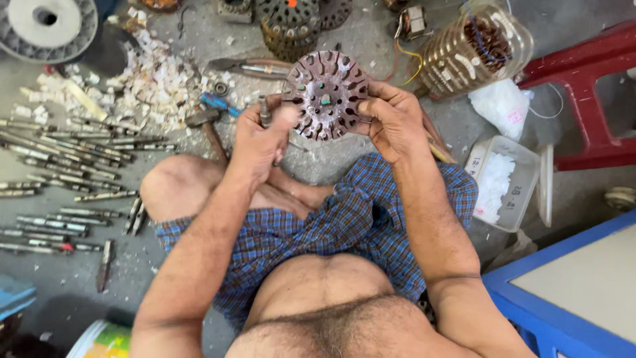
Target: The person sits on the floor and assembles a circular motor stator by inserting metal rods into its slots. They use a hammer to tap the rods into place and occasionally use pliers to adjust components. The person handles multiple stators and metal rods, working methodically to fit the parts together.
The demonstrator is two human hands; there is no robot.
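A round, slotted brown metal stator core [326, 94] is held up over the concrete floor between both hands. My right hand [391, 120] grips its right edge. My left hand [260, 138] touches its left edge and also holds a short metal tool [265, 111] upright in the fist. I sit cross-legged in blue checked shorts, the core above my knees.
Rows of metal punches and rods [66, 166] lie on the floor at left, beside a pile of white paper scraps [156, 79] and a hammer [209, 126]. More stator cores [288, 26] stand behind. A plastic jar [474, 46], a white tub [503, 182], a red stool [589, 86] and a blue table [576, 292] are at right.
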